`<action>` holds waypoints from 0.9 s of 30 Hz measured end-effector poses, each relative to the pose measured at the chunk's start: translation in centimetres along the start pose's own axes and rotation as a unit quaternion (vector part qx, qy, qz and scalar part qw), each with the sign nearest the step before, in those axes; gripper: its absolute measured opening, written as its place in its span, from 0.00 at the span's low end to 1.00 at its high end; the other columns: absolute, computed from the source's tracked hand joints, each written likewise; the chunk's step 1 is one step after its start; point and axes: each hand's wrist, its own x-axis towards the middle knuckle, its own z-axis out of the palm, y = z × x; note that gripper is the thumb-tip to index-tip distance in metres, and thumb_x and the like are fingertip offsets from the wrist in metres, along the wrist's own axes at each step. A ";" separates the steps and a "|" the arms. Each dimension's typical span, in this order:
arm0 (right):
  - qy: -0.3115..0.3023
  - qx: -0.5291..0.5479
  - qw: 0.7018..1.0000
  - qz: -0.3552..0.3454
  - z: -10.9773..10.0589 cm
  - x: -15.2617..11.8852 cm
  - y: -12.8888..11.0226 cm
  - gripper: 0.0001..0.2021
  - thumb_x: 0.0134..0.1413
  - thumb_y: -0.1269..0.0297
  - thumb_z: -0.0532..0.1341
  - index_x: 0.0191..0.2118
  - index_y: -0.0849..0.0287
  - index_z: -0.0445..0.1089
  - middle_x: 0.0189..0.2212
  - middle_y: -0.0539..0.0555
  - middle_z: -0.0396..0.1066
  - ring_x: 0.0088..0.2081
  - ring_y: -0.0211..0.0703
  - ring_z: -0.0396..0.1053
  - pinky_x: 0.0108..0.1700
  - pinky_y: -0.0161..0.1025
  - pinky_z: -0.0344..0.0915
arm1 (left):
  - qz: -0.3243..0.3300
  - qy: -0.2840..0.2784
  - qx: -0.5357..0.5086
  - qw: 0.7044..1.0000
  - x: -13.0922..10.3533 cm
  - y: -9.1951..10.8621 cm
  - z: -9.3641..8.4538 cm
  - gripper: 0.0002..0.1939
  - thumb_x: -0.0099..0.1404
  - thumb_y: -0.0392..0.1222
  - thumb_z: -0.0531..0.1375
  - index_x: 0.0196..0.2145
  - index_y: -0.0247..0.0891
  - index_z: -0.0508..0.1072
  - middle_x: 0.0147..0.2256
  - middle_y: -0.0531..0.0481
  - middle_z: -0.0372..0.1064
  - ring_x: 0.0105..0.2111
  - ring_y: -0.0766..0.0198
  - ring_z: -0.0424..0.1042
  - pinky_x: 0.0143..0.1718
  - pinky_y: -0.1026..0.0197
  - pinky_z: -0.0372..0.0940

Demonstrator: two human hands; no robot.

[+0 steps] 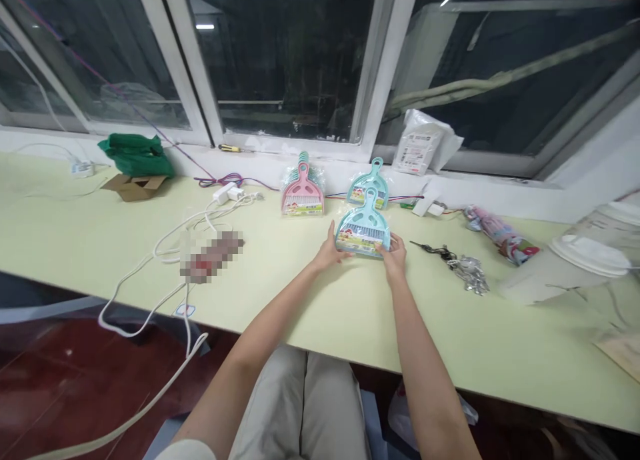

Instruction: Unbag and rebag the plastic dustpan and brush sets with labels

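A light-blue dustpan and brush set [363,228] in clear wrap is between my two hands, its handle pointing toward the window. My left hand [328,252] holds its lower left edge, and my right hand [394,252] grips the lower right corner with the thumb on the front. Just behind it, a teal dustpan set [375,179] leans against the wall. To the left stands a wrapped stack of dustpan sets with a pink one [303,197] in front.
White cables and a blurred object [212,257] lie on the left of the table [280,273]. Keys [470,273], a folded umbrella [503,235] and lidded cups [570,270] are at the right. A green bag [136,155] and small carton [134,188] stand at the back left.
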 end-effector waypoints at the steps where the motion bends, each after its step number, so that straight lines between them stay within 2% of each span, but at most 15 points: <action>1: 0.008 -0.009 1.000 -0.021 0.1 0.4 0.1 0.35 0.28 0.62 0.69 0.49 0.61 0.64 0.40 0.57 0.73 0.39 0.46 0.72 0.42 0.45 0.69 | 0.017 0.044 0.041 0.998 0.9 -0.4 0.4 0.49 0.53 0.45 0.67 0.66 0.45 0.47 0.50 0.42 0.70 0.36 0.58 0.73 0.37 0.57 0.68; 4: 0.022 -0.071 0.994 -0.076 0.6 2.5 0.3 0.30 0.35 0.61 0.66 0.49 0.59 0.62 0.42 0.58 0.71 0.39 0.44 0.71 0.43 0.43 0.68 | 0.041 0.122 0.175 0.976 4.5 -1.2 1.0 0.27 0.62 0.48 0.59 0.58 0.41 0.64 0.44 0.44 0.73 0.40 0.55 0.72 0.41 0.58 0.65; 7: 0.024 -0.154 0.982 -0.110 1.6 5.9 0.7 0.26 0.42 0.63 0.63 0.50 0.58 0.61 0.43 0.58 0.70 0.39 0.45 0.70 0.45 0.44 0.67 | 0.053 0.143 0.288 0.945 9.2 -1.4 0.8 0.19 0.63 0.49 0.58 0.50 0.42 0.69 0.40 0.45 0.74 0.40 0.54 0.71 0.41 0.58 0.62; 10: 0.030 -0.207 0.964 -0.163 3.6 10.0 1.4 0.23 0.47 0.65 0.59 0.51 0.58 0.60 0.46 0.61 0.69 0.47 0.48 0.68 0.51 0.47 0.63 | 0.080 0.185 0.332 0.922 14.5 -2.1 0.4 0.16 0.63 0.47 0.58 0.47 0.40 0.70 0.40 0.44 0.73 0.41 0.54 0.70 0.41 0.58 0.62; 14: 0.041 -0.250 0.943 -0.215 6.5 15.8 3.3 0.21 0.54 0.66 0.55 0.54 0.58 0.57 0.52 0.64 0.64 0.56 0.50 0.62 0.56 0.48 0.58 | 0.123 0.252 0.364 0.888 21.9 -4.1 0.5 0.15 0.62 0.42 0.60 0.47 0.37 0.70 0.48 0.39 0.68 0.51 0.50 0.64 0.49 0.55 0.61; 18: 0.078 -0.329 0.911 -0.235 8.1 20.9 5.7 0.23 0.55 0.67 0.56 0.57 0.64 0.57 0.60 0.71 0.54 0.62 0.55 0.53 0.61 0.52 0.53 | 0.144 0.253 0.358 0.887 28.0 -5.9 1.1 0.23 0.61 0.37 0.59 0.54 0.37 0.64 0.55 0.37 0.62 0.57 0.50 0.59 0.55 0.52 0.57; 21: 0.102 -0.396 0.882 -0.234 8.6 23.0 6.8 0.30 0.55 0.67 0.57 0.63 0.65 0.51 0.65 0.72 0.44 0.66 0.59 0.42 0.64 0.56 0.46 | 0.128 0.225 0.334 0.906 30.2 -6.4 1.6 0.29 0.62 0.37 0.58 0.60 0.37 0.58 0.55 0.36 0.63 0.57 0.49 0.59 0.56 0.51 0.57; 23: 0.074 -0.422 0.876 -0.220 8.7 23.4 7.1 0.32 0.57 0.67 0.54 0.66 0.67 0.45 0.65 0.72 0.46 0.67 0.58 0.41 0.64 0.56 0.47 | 0.124 0.204 0.332 0.912 30.6 -6.3 1.8 0.29 0.64 0.38 0.57 0.62 0.36 0.56 0.54 0.36 0.64 0.57 0.49 0.60 0.56 0.51 0.57; 25: 0.058 -0.443 0.871 -0.206 8.7 23.2 6.9 0.33 0.59 0.67 0.51 0.67 0.70 0.39 0.66 0.73 0.45 0.68 0.58 0.40 0.64 0.57 0.47 | 0.111 0.211 0.349 0.906 30.4 -6.1 2.0 0.30 0.64 0.40 0.56 0.63 0.37 0.55 0.55 0.35 0.63 0.58 0.48 0.59 0.57 0.48 0.55; 27: 0.077 -0.470 0.854 -0.210 8.4 22.4 6.4 0.35 0.60 0.66 0.50 0.68 0.73 0.36 0.67 0.74 0.38 0.68 0.61 0.35 0.63 0.62 0.44 | 0.078 0.243 0.368 0.894 29.7 -5.9 2.1 0.34 0.63 0.43 0.59 0.63 0.38 0.54 0.57 0.33 0.61 0.60 0.44 0.56 0.58 0.43 0.52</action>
